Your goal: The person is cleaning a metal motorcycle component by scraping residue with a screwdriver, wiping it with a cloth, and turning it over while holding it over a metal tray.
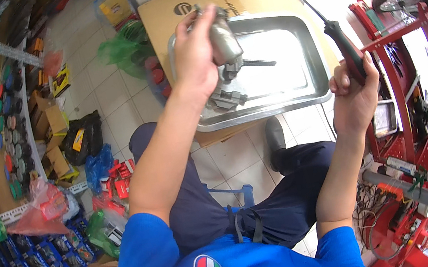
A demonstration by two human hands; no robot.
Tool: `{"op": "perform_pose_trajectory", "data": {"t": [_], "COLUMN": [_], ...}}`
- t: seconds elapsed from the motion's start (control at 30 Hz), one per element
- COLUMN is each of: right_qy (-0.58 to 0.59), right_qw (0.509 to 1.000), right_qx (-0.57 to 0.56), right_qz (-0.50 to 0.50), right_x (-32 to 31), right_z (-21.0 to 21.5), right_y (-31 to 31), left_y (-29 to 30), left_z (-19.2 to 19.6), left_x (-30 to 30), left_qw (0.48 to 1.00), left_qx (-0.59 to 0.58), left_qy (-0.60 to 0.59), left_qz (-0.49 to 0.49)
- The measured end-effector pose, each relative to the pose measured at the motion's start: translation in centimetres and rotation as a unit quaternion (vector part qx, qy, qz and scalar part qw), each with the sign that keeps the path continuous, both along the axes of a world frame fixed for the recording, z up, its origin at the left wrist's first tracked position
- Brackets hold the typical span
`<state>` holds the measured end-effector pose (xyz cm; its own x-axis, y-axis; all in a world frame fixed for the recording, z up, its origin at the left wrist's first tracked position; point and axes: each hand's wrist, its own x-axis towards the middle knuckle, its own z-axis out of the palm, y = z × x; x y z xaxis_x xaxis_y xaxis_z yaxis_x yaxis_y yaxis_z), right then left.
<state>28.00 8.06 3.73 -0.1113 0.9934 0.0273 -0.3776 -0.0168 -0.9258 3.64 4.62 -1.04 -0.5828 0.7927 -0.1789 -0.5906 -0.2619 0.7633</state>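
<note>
My left hand [193,54] is wrapped round a grey metal cylinder [225,43], which looks like a small motor body, and holds it tilted above the left part of a shiny metal tray [283,106]. A long screwdriver [346,47] with a black handle is gripped in my right hand [358,91], to the right of the tray. Its thin shaft points up and to the left, away from the cylinder. Inside the tray, below my left hand, lie a grey metal part [228,98] and a dark piece with a thin black arm [260,62].
The tray rests on a cardboard box [169,7]. Red metal shelving [397,38] with tools and a wheel stands at the right. Shelves of goods [13,129], plastic bags [46,206] and blue parts bins [42,261] line the left. A blue stool [245,194] shows between my legs.
</note>
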Motion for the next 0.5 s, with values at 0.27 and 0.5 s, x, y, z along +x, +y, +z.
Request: {"op": "perform_pose_trajectory", "data": {"t": [0.27,0.5], "right_qy": [0.000,-0.005], "right_qw": [1.000,1.000], "right_qx": [-0.011,-0.012], "right_qz": [0.003,0.014], "right_x": [-0.9,-0.7], "right_z": [0.4,-0.4], "right_y": [-0.4,0.3], "left_y": [-0.9,-0.1], "left_z": [0.9,0.6], "left_x": [0.5,-0.7], "left_qw": [0.958,0.969], "left_qx": [-0.080,-0.014], "left_qy": [0.272,-0.089], "left_qz": [-0.051,-0.228]}}
